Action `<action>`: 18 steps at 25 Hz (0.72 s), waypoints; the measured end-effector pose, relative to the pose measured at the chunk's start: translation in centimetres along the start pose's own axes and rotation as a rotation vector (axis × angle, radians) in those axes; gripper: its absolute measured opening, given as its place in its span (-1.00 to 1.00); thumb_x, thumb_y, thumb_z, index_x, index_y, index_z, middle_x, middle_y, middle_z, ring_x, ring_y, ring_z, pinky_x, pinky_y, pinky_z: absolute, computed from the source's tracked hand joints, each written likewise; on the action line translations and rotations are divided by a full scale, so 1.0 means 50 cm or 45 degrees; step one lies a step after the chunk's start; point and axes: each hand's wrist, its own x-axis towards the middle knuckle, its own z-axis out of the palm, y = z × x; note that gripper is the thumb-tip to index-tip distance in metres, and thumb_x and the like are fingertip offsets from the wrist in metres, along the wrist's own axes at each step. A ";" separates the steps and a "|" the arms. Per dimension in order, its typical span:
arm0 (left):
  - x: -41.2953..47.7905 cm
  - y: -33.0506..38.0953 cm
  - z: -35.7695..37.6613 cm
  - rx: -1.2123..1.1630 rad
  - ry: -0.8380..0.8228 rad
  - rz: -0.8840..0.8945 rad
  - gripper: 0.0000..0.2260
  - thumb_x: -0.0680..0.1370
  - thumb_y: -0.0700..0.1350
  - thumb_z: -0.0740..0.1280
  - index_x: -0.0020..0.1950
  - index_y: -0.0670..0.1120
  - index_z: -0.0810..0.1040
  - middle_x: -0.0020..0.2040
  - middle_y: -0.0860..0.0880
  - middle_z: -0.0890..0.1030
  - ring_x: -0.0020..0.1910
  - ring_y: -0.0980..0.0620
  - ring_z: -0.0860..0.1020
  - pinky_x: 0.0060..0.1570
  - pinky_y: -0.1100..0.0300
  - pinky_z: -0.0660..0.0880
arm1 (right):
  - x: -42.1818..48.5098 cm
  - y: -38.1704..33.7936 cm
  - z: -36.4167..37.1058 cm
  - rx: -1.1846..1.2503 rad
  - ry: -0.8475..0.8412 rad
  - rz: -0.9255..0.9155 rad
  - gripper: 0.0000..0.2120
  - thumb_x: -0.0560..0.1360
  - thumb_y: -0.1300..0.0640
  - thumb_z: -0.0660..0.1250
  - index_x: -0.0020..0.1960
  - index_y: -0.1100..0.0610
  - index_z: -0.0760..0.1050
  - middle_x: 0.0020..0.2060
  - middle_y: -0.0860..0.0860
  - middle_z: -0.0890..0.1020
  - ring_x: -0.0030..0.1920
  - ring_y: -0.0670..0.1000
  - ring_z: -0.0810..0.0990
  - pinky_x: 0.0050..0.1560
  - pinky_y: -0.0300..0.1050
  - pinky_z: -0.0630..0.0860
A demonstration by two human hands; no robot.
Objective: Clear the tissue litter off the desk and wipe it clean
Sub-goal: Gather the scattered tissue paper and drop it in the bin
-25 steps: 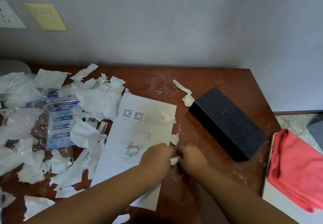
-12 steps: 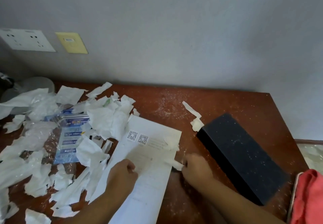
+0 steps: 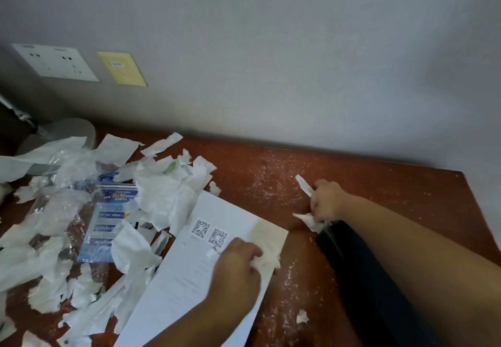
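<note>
Tissue scraps point(image 3: 162, 192) litter the desk point(image 3: 271, 173); left hand point(image 3: 235, 265) fingers curl round a wad point(image 3: 267, 261), right hand point(image 3: 326, 200) fingers pinch strips point(image 3: 303, 184).

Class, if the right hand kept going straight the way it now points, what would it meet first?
Probably the tissue pile: the right hand, pinching a strip, points leftward across crumb-dusted desk toward the pile's right edge. Depth is unclear.

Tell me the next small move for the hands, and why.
Probably bring the right hand, which grips two tissue strips, over to the left hand, which pinches a scrap on the printed sheet, and bunch everything into one wad. Both hands hold tissue, while a large tissue heap covers the left side of the desk.
</note>
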 end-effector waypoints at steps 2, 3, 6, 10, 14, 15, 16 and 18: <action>0.022 0.030 0.017 0.007 -0.070 -0.029 -0.65 0.45 -0.31 0.27 0.21 -0.11 0.52 0.06 0.01 0.45 0.06 0.07 0.44 -0.01 0.55 0.26 | 0.025 -0.017 0.010 -0.040 -0.006 -0.050 -0.75 0.43 -0.01 0.37 0.06 0.05 0.62 0.16 0.07 0.33 0.14 0.10 0.33 0.15 -0.09 0.40; 0.031 0.035 0.024 0.030 -0.107 -0.051 -0.62 0.47 -0.27 0.27 0.29 -0.09 0.47 0.14 -0.02 0.44 0.14 0.05 0.43 0.08 0.45 0.29 | 0.031 -0.026 0.005 -0.070 -0.042 -0.057 -0.64 0.43 -0.05 0.38 0.21 -0.01 0.54 0.12 0.08 0.38 0.10 0.08 0.38 0.10 -0.11 0.44; 0.045 0.032 0.034 0.193 -0.186 -0.095 -0.64 0.52 -0.23 0.26 0.31 -0.07 0.47 0.21 -0.07 0.41 0.19 -0.02 0.44 0.15 0.27 0.35 | 0.022 -0.045 -0.010 0.049 -0.048 -0.044 -0.54 0.42 0.06 0.41 0.31 0.03 0.47 -0.23 0.05 0.56 -0.19 0.00 0.56 -0.16 -0.18 0.52; 0.048 0.014 0.042 0.372 -0.222 -0.090 -0.80 0.56 -0.18 0.22 0.07 -0.14 0.63 0.09 -0.11 0.47 0.04 -0.06 0.52 0.03 0.20 0.45 | -0.111 -0.056 -0.017 0.634 0.338 -0.079 -0.81 0.43 0.31 0.33 -0.30 0.07 0.50 -0.21 -0.06 0.58 -0.19 -0.07 0.55 -0.26 -0.34 0.43; 0.032 0.001 0.036 0.222 -0.117 -0.026 -0.86 0.50 -0.25 0.29 -0.12 -0.20 0.66 -0.03 -0.11 0.52 -0.05 -0.05 0.53 -0.01 0.17 0.45 | -0.279 -0.117 0.122 0.771 0.131 -0.169 -0.69 0.42 0.30 0.34 -0.36 -0.01 0.36 -0.16 -0.18 0.38 -0.13 -0.19 0.42 -0.19 -0.39 0.46; 0.025 -0.003 0.032 0.172 -0.074 -0.017 -0.89 0.48 -0.27 0.32 -0.16 -0.21 0.65 -0.09 -0.09 0.52 -0.10 -0.03 0.52 -0.05 0.20 0.44 | -0.296 -0.139 0.170 0.752 0.052 -0.200 -0.72 0.41 0.30 0.34 -0.36 0.01 0.36 -0.14 -0.18 0.34 -0.14 -0.22 0.39 -0.22 -0.45 0.40; 0.017 -0.005 0.027 0.133 -0.031 -0.006 -0.92 0.46 -0.29 0.34 -0.19 -0.21 0.64 -0.16 -0.04 0.51 -0.17 0.03 0.50 -0.11 0.26 0.44 | -0.307 -0.160 0.209 0.739 0.018 -0.230 -0.79 0.41 0.29 0.31 -0.31 0.05 0.40 -0.16 -0.18 0.31 -0.18 -0.25 0.34 -0.28 -0.48 0.33; 0.000 -0.012 0.010 0.092 0.054 -0.002 -0.95 0.44 -0.30 0.38 -0.21 -0.20 0.62 -0.27 0.11 0.41 -0.28 0.14 0.41 -0.22 0.43 0.36 | -0.305 -0.185 0.245 0.720 0.048 -0.205 -0.89 0.42 0.30 0.22 -0.13 0.14 0.45 -0.26 -0.17 0.25 -0.31 -0.25 0.25 -0.39 -0.41 0.25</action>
